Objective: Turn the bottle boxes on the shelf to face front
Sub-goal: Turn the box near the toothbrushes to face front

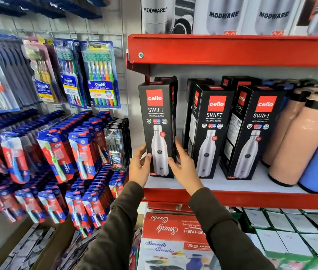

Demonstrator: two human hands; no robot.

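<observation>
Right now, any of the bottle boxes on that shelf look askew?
Yes. The middle box and right box sit angled, each showing a side panel beside its front. The left box, held between left hand and right hand, faces nearly square.

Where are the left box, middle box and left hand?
left box [157,121]: head view, front panel.
middle box [211,131]: head view, front panel.
left hand [139,168]: head view, back of hand.
</observation>
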